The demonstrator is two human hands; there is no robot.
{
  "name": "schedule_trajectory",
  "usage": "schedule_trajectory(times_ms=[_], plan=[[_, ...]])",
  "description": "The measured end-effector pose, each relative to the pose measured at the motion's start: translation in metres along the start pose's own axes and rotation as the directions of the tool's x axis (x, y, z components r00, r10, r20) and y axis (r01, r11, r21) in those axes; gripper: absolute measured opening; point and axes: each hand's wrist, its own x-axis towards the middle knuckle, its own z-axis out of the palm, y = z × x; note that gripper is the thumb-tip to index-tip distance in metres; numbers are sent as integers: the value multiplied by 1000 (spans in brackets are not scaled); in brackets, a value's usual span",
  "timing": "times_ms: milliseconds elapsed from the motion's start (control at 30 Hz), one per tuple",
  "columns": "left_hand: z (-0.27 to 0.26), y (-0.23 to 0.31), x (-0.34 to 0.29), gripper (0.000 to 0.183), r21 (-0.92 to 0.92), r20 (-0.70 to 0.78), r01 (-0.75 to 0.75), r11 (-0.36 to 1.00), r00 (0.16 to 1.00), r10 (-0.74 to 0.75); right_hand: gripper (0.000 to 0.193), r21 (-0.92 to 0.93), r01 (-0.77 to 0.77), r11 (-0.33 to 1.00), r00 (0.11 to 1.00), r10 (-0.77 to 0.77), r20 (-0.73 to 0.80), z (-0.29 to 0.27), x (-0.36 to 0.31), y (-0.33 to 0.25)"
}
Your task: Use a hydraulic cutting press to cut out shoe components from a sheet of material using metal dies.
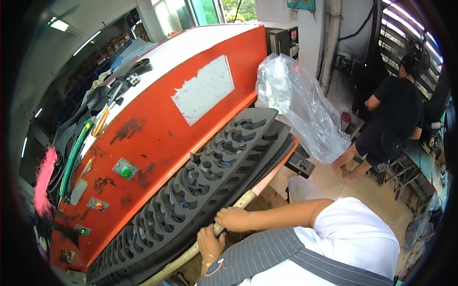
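A long pale bar [177,262], which looks wrapped, runs along the front of the orange machine [157,124]. My right hand [233,219] has its fingers curled over this bar. Just below and to its left, my left hand [211,242] is closed on the same bar, its fingers partly hidden. Beyond both hands lies a stack of dark grey foam sheets [210,202] on the machine's ledge. The top sheet [260,116] is full of rows of curved cut-out holes, with thin webs between them. Neither hand touches the sheets.
Green buttons [126,172] and a red one [99,208] sit on the machine's front. Clear plastic sheeting [305,114] hangs at its right end. A person in black [393,109] stands at the far right near a workbench [427,167]. A pink fluffy duster [46,183] hangs left.
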Motion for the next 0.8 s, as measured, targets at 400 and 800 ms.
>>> schedule_trajectory(times_ms=[400,800], plan=[[17,23,13,47,109,-61,145,983,988,-139,33,-60,-78,995,996,80,26,3,10,10],[-43,20,26,38,75,421,82,994,901,-107,23,118,69,991,816,-124,564,-73,20,24]])
